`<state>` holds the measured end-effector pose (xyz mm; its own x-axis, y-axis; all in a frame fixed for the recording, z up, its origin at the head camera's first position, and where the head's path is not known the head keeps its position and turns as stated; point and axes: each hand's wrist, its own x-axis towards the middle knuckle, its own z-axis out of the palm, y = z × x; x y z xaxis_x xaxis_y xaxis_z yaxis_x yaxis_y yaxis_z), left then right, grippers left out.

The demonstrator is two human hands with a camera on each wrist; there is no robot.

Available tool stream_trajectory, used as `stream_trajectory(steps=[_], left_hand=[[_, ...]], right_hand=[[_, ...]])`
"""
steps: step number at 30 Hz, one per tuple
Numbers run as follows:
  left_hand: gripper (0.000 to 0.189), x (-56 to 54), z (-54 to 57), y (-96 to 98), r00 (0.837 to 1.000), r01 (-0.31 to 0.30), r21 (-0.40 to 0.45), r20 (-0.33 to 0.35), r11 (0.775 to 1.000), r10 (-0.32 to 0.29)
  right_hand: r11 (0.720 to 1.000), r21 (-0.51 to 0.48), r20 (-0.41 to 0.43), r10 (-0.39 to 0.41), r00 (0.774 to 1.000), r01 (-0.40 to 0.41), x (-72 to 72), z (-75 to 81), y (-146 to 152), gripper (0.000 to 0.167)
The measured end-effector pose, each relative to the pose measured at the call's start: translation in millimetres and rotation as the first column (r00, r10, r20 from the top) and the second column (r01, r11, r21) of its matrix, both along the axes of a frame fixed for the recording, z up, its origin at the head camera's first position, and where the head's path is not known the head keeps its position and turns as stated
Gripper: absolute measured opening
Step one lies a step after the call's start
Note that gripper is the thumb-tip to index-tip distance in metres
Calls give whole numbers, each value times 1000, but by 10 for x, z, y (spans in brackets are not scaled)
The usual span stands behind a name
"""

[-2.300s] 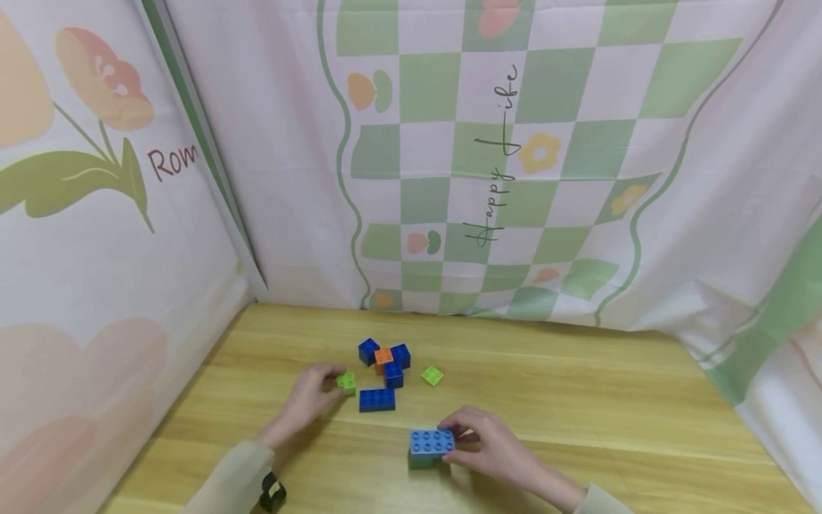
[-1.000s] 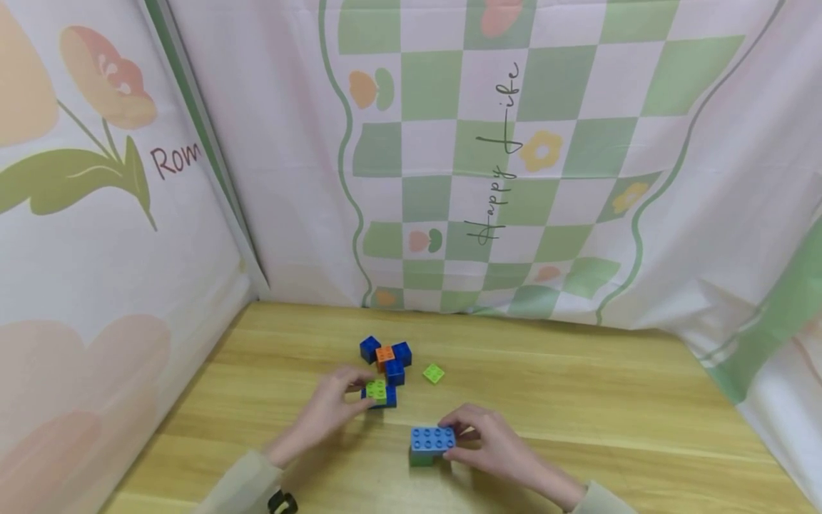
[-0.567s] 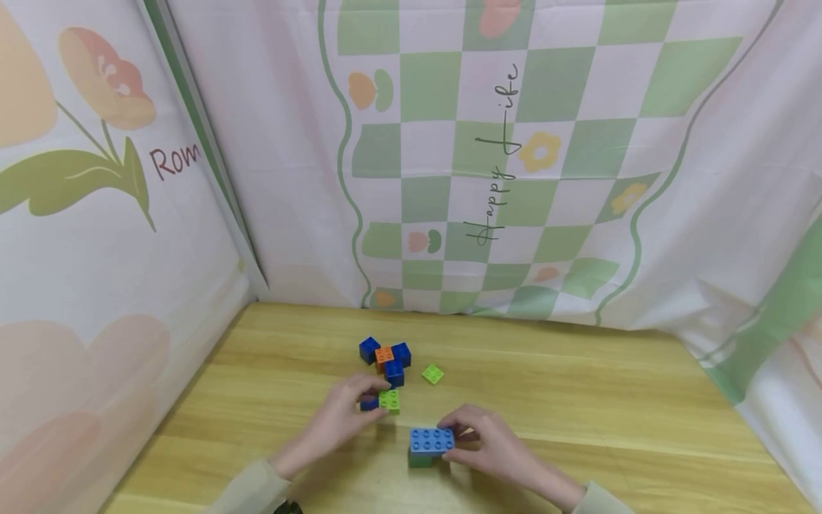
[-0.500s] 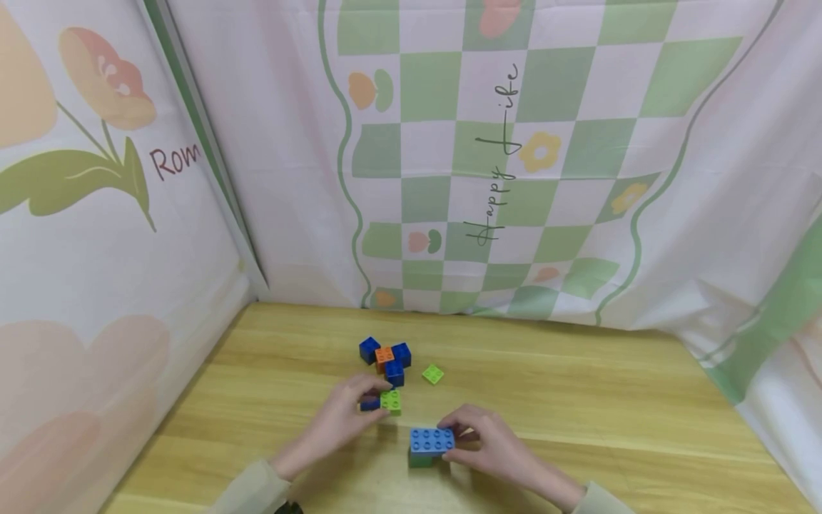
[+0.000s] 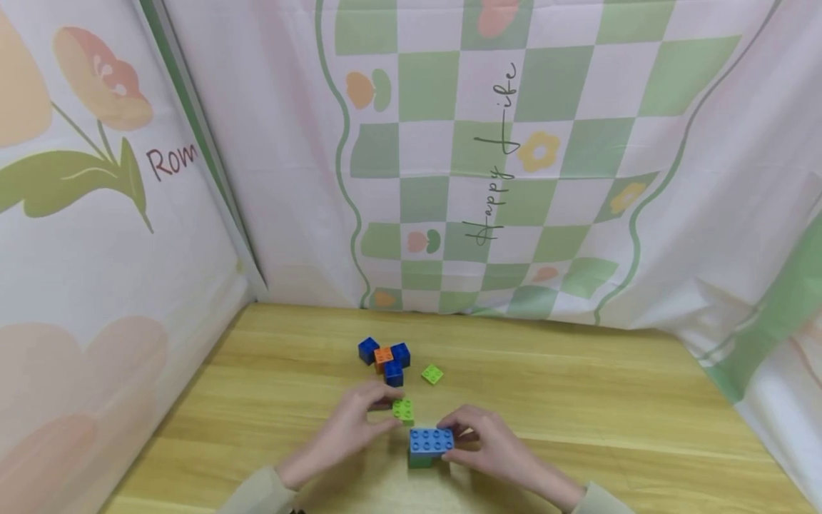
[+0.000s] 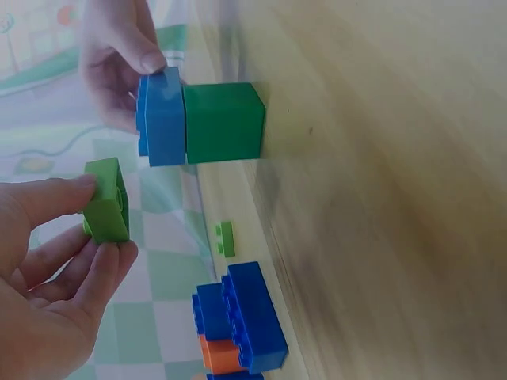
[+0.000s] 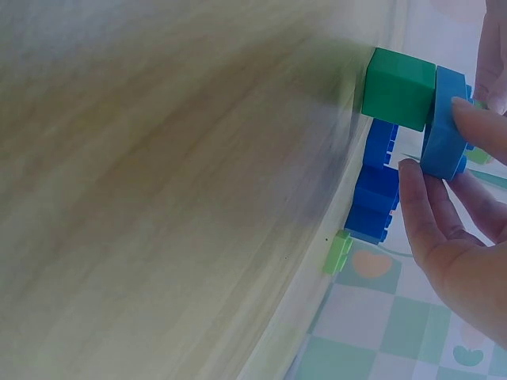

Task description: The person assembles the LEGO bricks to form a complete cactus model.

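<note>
My left hand (image 5: pixel 352 428) pinches a lime green toy brick (image 5: pixel 403 410) between thumb and fingertips, lifted above the table. Just to its right, my right hand (image 5: pixel 493 446) grips the right end of a light blue brick (image 5: pixel 432 440). That blue brick sits on a green block (image 6: pixel 225 123), which stands on the table under its left part and leaves the right part overhanging. In the left wrist view, the lime brick's hollow underside faces the table side, apart from the blue brick. A long dark blue brick (image 6: pixel 257 317) is covered by my left hand in the head view.
Behind my left hand, an orange brick (image 5: pixel 383 355) lies among dark blue bricks (image 5: pixel 394 373) on the wooden table (image 5: pixel 578 400). A thin lime green piece (image 5: pixel 432 375) lies to their right. Printed curtains (image 5: pixel 302 214) border the table at the back and left.
My left hand picked up the lime green brick from the left and carried it rightward over the long dark blue brick, toward the light blue one. My right hand stayed in place.
</note>
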<state>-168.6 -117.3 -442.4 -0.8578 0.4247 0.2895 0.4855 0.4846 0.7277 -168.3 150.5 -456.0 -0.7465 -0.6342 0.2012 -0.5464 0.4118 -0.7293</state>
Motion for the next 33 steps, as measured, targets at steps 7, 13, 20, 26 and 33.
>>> stream_trajectory(steps=[7, 13, 20, 26, 33], left_hand=[[35, 34, 6, 53, 998, 30, 11, 54, 999, -31], [35, 80, 0, 92, 997, 61, 16, 50, 998, -62], [35, 120, -1, 133, 995, 85, 8, 41, 996, -86], [34, 130, -4, 151, 994, 96, 4, 50, 995, -96], [35, 140, -21, 166, 993, 102, 4, 60, 995, -102]], right_hand=[[1000, -21, -16, 1, 1000, -2, 3, -26, 5, 32], [999, -32, -27, 3, 1000, -4, 2, -38, 6, 32], [1000, -21, -29, 4, 1000, -5, -3, -28, 14, 32], [1000, -12, -3, 4, 1000, -4, -6, -18, 14, 33], [1000, -12, 11, -1, 1000, 1, 2, -8, 9, 34]])
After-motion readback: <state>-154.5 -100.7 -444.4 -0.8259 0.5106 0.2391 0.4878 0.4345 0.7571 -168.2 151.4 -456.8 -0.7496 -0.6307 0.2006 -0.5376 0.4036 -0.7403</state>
